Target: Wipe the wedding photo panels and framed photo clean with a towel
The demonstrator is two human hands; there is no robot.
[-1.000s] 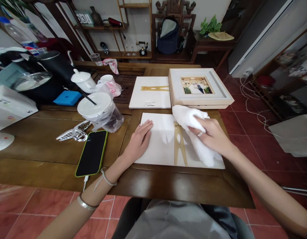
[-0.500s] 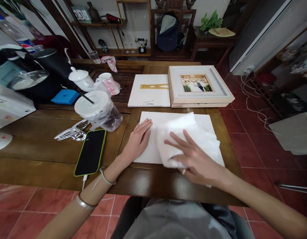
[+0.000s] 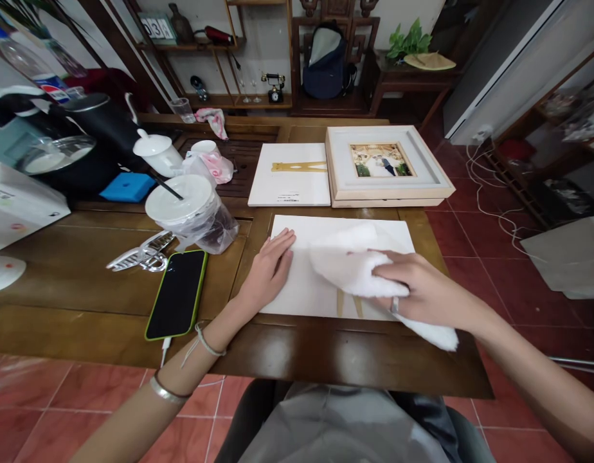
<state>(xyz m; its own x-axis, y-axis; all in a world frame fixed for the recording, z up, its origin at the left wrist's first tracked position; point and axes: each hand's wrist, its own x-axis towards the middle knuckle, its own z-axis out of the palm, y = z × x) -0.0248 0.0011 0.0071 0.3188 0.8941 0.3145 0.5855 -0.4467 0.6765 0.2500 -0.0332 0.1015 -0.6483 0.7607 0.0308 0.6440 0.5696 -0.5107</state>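
Observation:
My left hand (image 3: 269, 270) lies flat with stretched fingers on the left edge of a white board (image 3: 301, 241). Bunched in my right hand (image 3: 417, 286) is a white cloth (image 3: 357, 273), its fingers closed around it over the board's right half. A loose end of the cloth trails past the board's front right corner. Two narrow gold strips (image 3: 348, 303) show on the board near its front edge; the cloth hides the area above them. Just behind lie a similar white board (image 3: 290, 186) with a gold mark and a framed photo (image 3: 382, 161) in a pale wooden frame.
Left of my hand lie a charging phone (image 3: 176, 296), a silver clip-like object (image 3: 141, 253) and a lidded cup with a straw (image 3: 191, 209) in a plastic bag. Further left stand a white teapot (image 3: 158, 153), a blue block (image 3: 127, 186) and a tissue box (image 3: 22, 206).
My right hand has shifted right and slightly up, its spread fingers now gathered around the cloth. The cloth has folded back, uncovering the gold strips. My left hand has stayed put.

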